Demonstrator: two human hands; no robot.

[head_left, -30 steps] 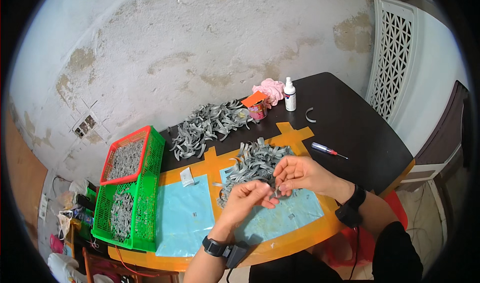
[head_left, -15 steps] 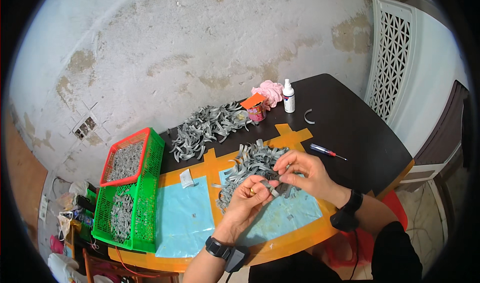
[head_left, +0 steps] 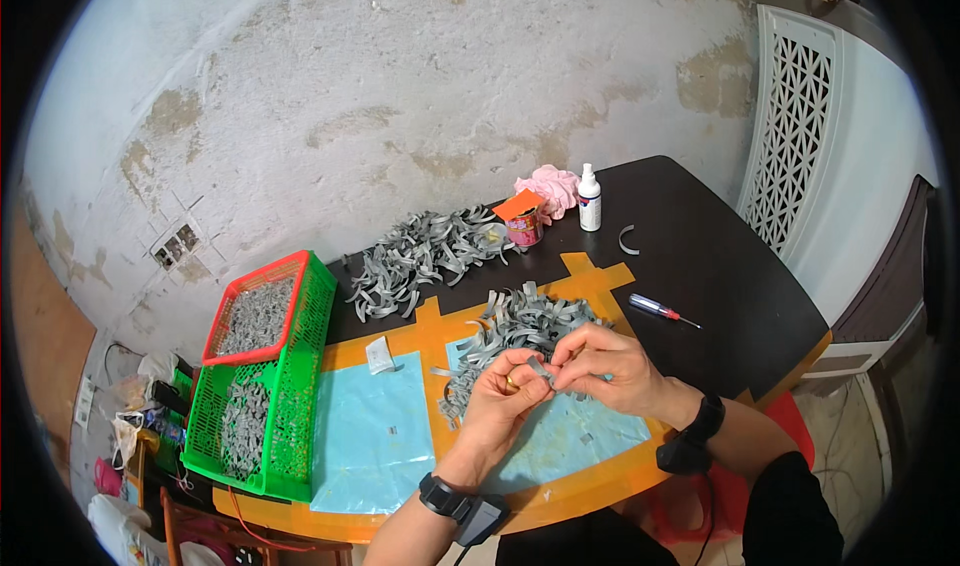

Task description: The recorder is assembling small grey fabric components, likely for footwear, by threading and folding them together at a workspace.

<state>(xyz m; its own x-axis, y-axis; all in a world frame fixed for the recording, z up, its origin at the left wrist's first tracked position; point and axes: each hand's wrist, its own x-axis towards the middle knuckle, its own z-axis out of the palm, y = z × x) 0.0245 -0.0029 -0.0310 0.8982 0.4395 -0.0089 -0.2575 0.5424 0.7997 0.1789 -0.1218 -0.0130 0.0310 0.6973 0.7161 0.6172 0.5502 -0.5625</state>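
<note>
My left hand [head_left: 503,390] pinches a short curved grey strip [head_left: 540,368] between thumb and fingers. My right hand [head_left: 608,369] meets it there, its thumb and fingertips closed on the strip's right end. Both hands hover over the front of a heap of grey strips [head_left: 520,318] lying on blue plastic sheeting [head_left: 370,436] that is held down with orange tape. The fingers partly cover the held strip, so its full length is hidden. A second heap of grey strips [head_left: 425,256] lies farther back on the dark table.
At left, a red basket [head_left: 207,351] rests on a green basket [head_left: 320,336], both with small grey pieces. A tin [head_left: 525,229], pink cloth [head_left: 552,188], white spray bottle [head_left: 590,206], lone curved strip [head_left: 626,240] and screwdriver [head_left: 660,309] are on the dark table [head_left: 740,286].
My right hand has moved slightly left and down, and its fingertips now close on the strip beside my left hand's. The whole view has shifted a little.
</note>
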